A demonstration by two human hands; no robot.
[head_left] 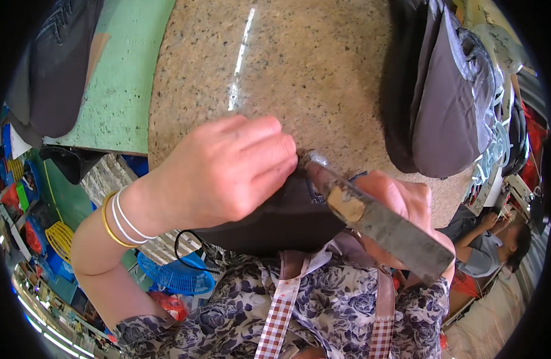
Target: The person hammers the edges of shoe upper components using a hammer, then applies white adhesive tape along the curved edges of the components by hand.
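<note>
My left hand (233, 167), fingers curled in, pinches the edge of a dark brown shoe-upper piece (275, 224). That piece lies at the near edge of the speckled stone slab (275, 66) and hangs toward my lap. In my closed right hand (401, 194) is a hammer (401, 239) with a long grey metal head; the wooden end of its handle shows in the head's eye. The tapered tip of the head is right beside my left fingertips. My left fingertips and most of the hammer's handle are hidden.
A stack of dark brown shoe uppers (449, 113) stands on the slab at right. More dark pieces (60, 72) lie on a green board (129, 78) at left. Below left are a blue basket (174, 272) and a yellow basket (60, 239). Another person (488, 245) sits at far right.
</note>
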